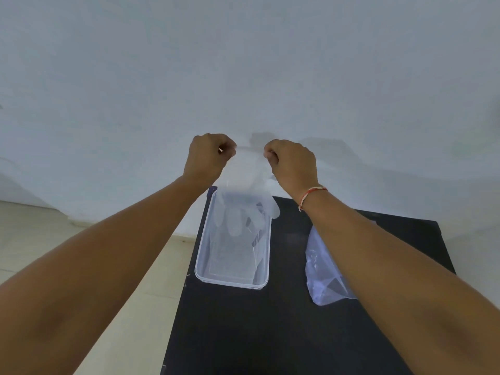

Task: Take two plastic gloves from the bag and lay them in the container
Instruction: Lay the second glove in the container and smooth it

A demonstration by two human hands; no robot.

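Against the white wall, we pinch a glove with left hand and right hand, perhaps the second; next we lower it into the container.

No text, label, brand, number or sign can be read anywhere: none on the clear container, the plastic bag, the held glove, the black bench or the wall.
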